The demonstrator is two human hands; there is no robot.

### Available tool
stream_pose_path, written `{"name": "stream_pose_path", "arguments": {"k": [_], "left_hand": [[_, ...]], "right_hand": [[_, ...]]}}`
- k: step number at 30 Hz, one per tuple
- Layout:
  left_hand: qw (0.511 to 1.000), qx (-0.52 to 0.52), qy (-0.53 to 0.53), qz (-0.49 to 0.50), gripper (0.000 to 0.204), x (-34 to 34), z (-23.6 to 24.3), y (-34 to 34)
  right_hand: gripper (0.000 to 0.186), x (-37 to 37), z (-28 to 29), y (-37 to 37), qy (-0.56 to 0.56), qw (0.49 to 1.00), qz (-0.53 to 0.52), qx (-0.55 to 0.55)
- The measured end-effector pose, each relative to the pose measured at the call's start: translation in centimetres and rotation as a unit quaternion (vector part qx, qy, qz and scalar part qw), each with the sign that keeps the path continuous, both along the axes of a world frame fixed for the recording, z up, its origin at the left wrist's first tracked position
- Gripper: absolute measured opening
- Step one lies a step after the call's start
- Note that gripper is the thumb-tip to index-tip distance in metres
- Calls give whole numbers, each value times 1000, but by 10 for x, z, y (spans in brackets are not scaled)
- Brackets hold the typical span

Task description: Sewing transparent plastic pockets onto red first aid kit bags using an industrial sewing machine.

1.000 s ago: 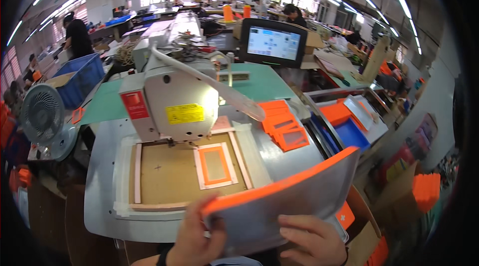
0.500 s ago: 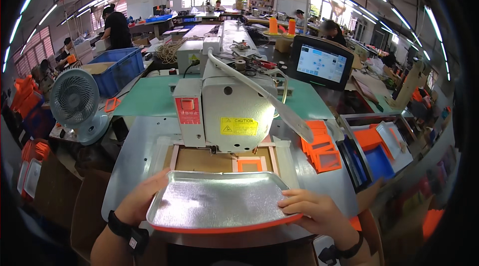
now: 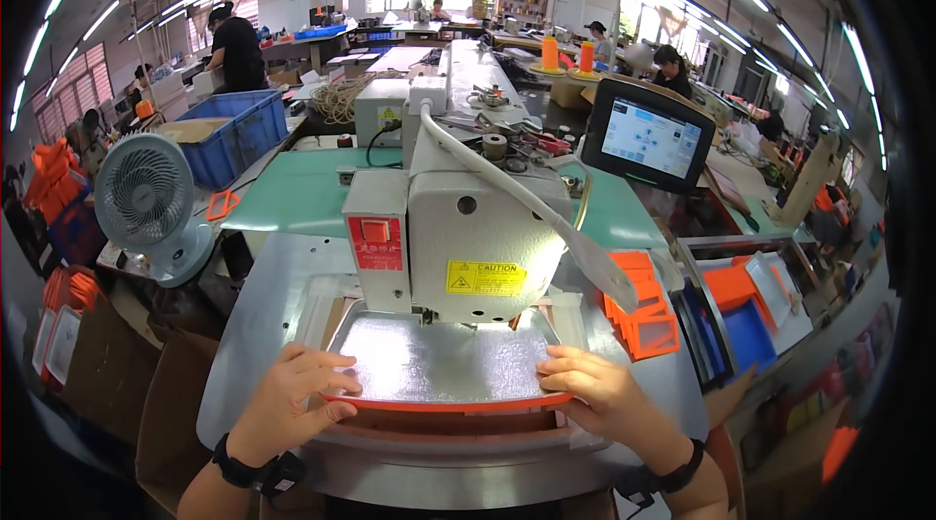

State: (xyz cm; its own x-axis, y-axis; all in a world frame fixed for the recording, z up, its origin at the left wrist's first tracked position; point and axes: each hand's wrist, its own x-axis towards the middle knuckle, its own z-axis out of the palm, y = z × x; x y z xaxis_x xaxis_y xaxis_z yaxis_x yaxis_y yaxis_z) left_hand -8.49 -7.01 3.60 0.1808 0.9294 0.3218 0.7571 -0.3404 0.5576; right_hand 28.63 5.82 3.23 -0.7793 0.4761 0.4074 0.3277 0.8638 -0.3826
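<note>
A shallow, tray-shaped panel point(image 3: 444, 364) with a shiny silver lining, a raised rim and an orange edge lies partly under the head of a grey sewing machine point(image 3: 487, 218). My left hand point(image 3: 297, 393) grips its near left corner, fingers over the rim and thumb at the orange edge. At the near right corner, my right hand point(image 3: 604, 398) holds the panel with its fingers on top; the thumb is mostly hidden. The panel covers most of the frame on the machine bed, whose near strip point(image 3: 439, 423) shows below it.
Orange frames with clear windows point(image 3: 643, 310) are stacked on the metal table right of the machine. A screen point(image 3: 648, 135) stands behind them. On the left are a fan point(image 3: 146, 193) and a blue crate point(image 3: 234, 135). A lamp arm point(image 3: 526, 198) crosses the machine head. Other people work farther back.
Both hands have pushed the panel away from me, under the machine head. It now covers the orange window piece. My left hand has shifted from the panel's left side to its near corner.
</note>
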Motion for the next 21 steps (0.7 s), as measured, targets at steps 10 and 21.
{"name": "stream_pose_path", "arguments": {"k": [10,21], "left_hand": [[986,19,167,14,34,24,-23,-11],[973,3,232,-21,29,32,-6,-5]], "right_hand": [[49,2,-16,2,-120,989,80,34],[41,1,-22,-6,-115,992,56,10]]}}
